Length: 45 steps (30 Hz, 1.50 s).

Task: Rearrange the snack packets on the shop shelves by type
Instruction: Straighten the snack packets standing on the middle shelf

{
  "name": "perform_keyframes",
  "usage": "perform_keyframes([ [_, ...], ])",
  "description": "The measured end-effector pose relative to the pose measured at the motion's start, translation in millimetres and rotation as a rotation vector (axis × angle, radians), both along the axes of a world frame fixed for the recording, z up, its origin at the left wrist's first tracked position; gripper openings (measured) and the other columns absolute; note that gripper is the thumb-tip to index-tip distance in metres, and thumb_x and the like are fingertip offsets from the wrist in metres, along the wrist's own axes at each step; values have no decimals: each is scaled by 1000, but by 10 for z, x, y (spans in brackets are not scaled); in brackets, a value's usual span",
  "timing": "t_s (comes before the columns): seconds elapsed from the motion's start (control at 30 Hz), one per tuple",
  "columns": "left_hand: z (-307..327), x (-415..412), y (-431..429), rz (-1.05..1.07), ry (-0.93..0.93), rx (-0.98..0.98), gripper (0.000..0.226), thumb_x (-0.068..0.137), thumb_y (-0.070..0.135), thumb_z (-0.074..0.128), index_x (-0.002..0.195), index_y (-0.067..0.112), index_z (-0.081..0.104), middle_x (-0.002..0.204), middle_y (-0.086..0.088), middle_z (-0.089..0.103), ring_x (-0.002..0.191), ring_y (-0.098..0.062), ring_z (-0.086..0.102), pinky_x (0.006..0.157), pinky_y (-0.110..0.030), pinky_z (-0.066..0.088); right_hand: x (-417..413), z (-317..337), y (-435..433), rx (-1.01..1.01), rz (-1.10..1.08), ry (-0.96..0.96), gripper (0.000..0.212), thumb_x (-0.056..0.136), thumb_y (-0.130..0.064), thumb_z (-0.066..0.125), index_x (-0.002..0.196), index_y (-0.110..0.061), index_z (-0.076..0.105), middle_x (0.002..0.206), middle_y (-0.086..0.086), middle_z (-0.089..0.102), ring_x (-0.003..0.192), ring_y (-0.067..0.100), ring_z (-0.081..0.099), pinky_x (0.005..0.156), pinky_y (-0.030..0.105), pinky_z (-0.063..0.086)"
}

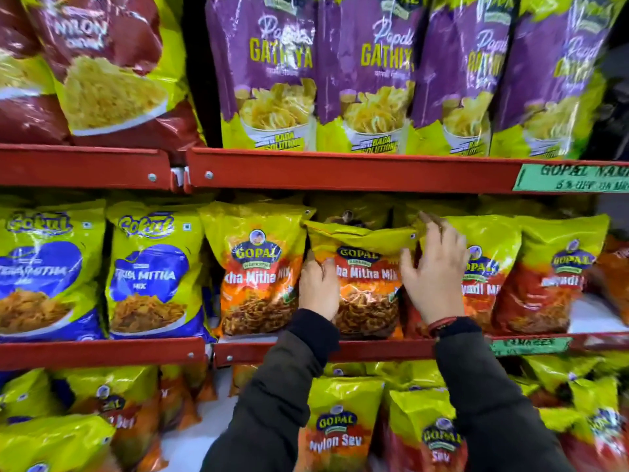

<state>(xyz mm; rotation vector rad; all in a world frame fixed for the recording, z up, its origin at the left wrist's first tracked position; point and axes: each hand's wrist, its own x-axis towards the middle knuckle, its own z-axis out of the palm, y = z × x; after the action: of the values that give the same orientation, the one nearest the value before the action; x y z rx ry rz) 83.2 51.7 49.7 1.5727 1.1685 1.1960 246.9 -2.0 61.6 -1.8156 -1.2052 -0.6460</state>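
Note:
On the middle shelf stands a yellow and orange Gopal Mitha Mix packet (366, 277), its top folded forward. My left hand (318, 289) grips its left edge. Against its right edge lies my right hand (434, 270), fingers spread and reaching up behind the packet's top corner. A second Mitha Mix packet (258, 267) stands just to the left. To the right are two red and yellow Gopal packets (548, 277). Two blue and yellow Gokul Mitha Mix packets (153, 270) fill the left of this shelf.
Purple Papdi Gathiya packets (367, 73) line the upper shelf, with maroon Nylon packets (102, 63) to their left. Nylon Sev packets (340, 434) lean on the lower shelf. Red shelf rails (340, 172) edge each level. A bare white patch of shelf (592, 315) shows at the right.

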Motion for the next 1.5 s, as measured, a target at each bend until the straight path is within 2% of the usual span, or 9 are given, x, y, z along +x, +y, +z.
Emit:
perform_keyframes([
  [0.27,215,140,214,32,-451,-254,63,96,40,53,148,8,37,152,-11,42,140,-29,40,98,-27,30,643,352,87,-262,17,-102,52,85,-68,48,110,-29,70,122,2,70,119,37,47,98,49,27],
  [0.47,292,107,255,163,-489,-54,40,94,32,59,115,-1,64,109,-21,69,91,-18,55,73,-20,34,706,571,212,-145,251,208,75,73,-82,38,105,-25,75,112,9,76,123,36,58,112,60,34],
  [0.6,316,131,372,195,-405,-78,35,93,33,60,88,-2,61,65,-7,52,72,-29,48,56,-13,37,608,675,300,-322,93,193,45,92,-56,53,117,-24,73,127,19,68,133,39,48,117,50,18],
  [0.73,262,147,476,165,-255,-147,56,95,43,52,128,-3,55,134,-27,58,122,-42,54,102,-41,41,517,666,308,-390,-2,121,38,96,-49,53,114,-22,74,124,24,68,131,41,50,118,48,15],
  [0.9,336,134,534,110,-149,-218,59,96,50,45,134,6,53,92,-18,66,86,-33,62,86,-35,42,414,597,346,-341,-128,37,38,98,-41,50,101,-12,75,111,26,72,124,45,52,120,56,11],
  [1.03,331,94,542,77,-162,-234,57,98,45,46,142,9,45,140,-14,55,129,-33,51,101,-32,38,417,478,364,-214,-150,2,43,97,-44,49,96,-10,75,100,25,73,121,45,51,119,56,12],
  [1.2,28,-14,88,172,13,163,54,98,43,45,144,16,39,110,-7,67,104,-25,64,92,-36,48,246,91,186,67,-184,-141,40,98,-45,46,124,-17,59,131,14,57,128,33,41,106,47,18],
  [1.3,-256,-48,-164,177,234,443,58,101,41,36,154,26,18,161,-1,27,146,-11,27,116,-28,29,25,-305,78,93,-1,-201,50,99,-40,46,146,-25,46,157,4,41,149,25,30,116,52,16],
  [1.5,-703,38,-40,152,801,762,61,102,38,24,156,26,-2,166,0,-10,154,-21,-11,125,-49,12,-276,-963,24,-160,123,-268,63,105,-36,33,161,-16,12,171,1,8,159,21,7,127,56,11],
])
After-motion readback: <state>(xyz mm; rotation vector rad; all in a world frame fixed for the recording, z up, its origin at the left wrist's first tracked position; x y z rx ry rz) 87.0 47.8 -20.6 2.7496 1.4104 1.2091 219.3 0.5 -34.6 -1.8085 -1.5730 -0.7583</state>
